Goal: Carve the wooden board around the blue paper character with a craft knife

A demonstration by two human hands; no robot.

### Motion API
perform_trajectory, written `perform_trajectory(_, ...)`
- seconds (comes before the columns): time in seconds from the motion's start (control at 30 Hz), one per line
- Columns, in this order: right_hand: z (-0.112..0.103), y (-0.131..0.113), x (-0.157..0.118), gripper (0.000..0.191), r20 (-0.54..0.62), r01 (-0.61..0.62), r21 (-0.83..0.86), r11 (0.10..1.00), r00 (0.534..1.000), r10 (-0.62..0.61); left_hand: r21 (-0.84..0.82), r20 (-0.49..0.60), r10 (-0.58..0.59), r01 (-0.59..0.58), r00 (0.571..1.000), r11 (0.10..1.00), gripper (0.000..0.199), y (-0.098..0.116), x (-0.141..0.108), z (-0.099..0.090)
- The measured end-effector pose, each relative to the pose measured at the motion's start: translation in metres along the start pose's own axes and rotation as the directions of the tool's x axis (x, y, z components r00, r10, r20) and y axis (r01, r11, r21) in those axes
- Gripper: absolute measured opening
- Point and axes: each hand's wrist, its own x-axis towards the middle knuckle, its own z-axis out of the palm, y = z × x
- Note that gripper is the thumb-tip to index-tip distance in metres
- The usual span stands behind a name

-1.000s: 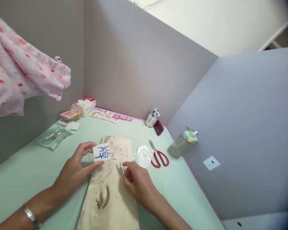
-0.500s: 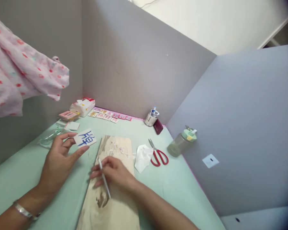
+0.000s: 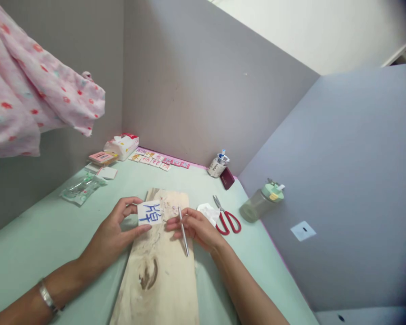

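Note:
My left hand (image 3: 117,230) pinches a small white square card (image 3: 149,213) by its left side, thumb below and fingers above. A blue Chinese character is drawn on the card's face. The card is over the far part of a long wooden board (image 3: 169,280), which has a dark knot. My right hand (image 3: 199,230) holds a slim silver pen-like tool (image 3: 183,234), its upper end pointing away from me, between thumb and fingers. Its fingertips come close to the card's right edge; whether they touch cannot be made out. Small shavings lie at the board's far end.
Red-handled scissors (image 3: 227,216) and a crumpled white tissue (image 3: 209,212) lie right of the board. Further right leans a green-lidded bottle (image 3: 262,203). At the back are lettered cards (image 3: 152,160), a pen cup (image 3: 218,166) and a tissue pack (image 3: 122,145). A clear plastic bag (image 3: 83,187) lies left.
My left hand has brought the card rightward and slightly down, from beside the board to over it. My right hand has shifted right and slightly up the board with the silver tool. The view has turned slightly.

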Motion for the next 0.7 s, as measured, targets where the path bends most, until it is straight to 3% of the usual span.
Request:
perform_trajectory(0.13,-0.004,-0.009,0.009,0.026,-0.118,0.055,-0.05,0.997,0.991,-0.06,0.052,0.128,0.036,-0.043,0.991,0.998,0.057,-0.01,-0.002,0.003)
perform_trajectory(0.33,0.0,-0.018,-0.004,0.021,-0.243,0.097,-0.276,0.956,0.955,-0.167,0.103,0.265,0.091,-0.122,0.96,0.987,0.052,-0.027,-0.007,0.011)
perform_trajectory(0.7,0.021,0.002,0.001,0.004,-0.297,0.02,-0.735,0.677,0.889,-0.349,0.191,0.288,0.207,-0.268,0.935,0.944,0.05,-0.042,-0.005,0.009)
